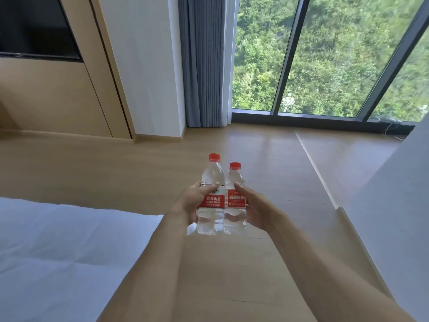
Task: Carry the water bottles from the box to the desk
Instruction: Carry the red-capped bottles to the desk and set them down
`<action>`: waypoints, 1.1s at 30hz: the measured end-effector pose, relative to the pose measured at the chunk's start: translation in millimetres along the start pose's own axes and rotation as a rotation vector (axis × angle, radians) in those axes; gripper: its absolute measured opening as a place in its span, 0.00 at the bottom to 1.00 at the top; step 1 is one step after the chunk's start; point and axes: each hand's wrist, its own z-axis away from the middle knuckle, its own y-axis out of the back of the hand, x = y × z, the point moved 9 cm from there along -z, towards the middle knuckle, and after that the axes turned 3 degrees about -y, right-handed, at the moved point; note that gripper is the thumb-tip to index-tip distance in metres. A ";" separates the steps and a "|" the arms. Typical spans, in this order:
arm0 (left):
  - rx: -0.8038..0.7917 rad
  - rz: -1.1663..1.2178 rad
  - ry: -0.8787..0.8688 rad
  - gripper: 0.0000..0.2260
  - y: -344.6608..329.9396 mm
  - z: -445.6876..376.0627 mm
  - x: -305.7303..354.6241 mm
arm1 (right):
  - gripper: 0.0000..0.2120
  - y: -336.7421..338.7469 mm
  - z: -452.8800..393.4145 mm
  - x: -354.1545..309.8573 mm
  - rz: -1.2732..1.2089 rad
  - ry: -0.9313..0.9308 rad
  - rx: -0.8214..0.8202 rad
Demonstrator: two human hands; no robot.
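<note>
Two clear water bottles with red caps and red labels are held upright, side by side, in front of me above the wooden floor. My left hand (195, 201) grips the taller left bottle (212, 175), thumb across its label. My right hand (253, 208) holds the shorter right bottle (235, 180), with the thumb on its front and the fingers hidden behind it. The bottles touch each other. No box or desk is in view.
A white bed (58, 247) fills the lower left. A white surface or wall (399, 194) rises at the right. Ahead are a wooden wall panel with a dark screen (34, 26), grey curtains (204, 66) and floor-to-ceiling windows (325, 54). Wooden floor lies between.
</note>
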 end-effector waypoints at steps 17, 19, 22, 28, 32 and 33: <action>0.185 -0.037 0.062 0.11 35.4 -223.7 65.7 | 0.27 78.0 -234.1 -97.9 0.105 -0.066 0.049; 0.229 0.021 0.045 0.10 35.0 -253.5 82.7 | 0.28 91.9 -267.5 -118.4 0.113 -0.081 0.040; 0.279 0.046 0.046 0.09 31.8 -293.9 107.8 | 0.24 108.2 -313.9 -147.4 0.113 -0.110 0.016; 0.361 0.073 0.009 0.17 30.6 -365.2 149.8 | 0.17 131.7 -392.8 -192.4 0.096 -0.156 -0.010; 0.399 0.071 0.016 0.20 47.1 -402.1 165.2 | 0.17 131.3 -442.8 -207.2 0.120 -0.194 -0.029; 0.410 0.074 0.015 0.20 54.2 -411.5 169.3 | 0.17 129.0 -455.6 -211.4 0.122 -0.200 -0.027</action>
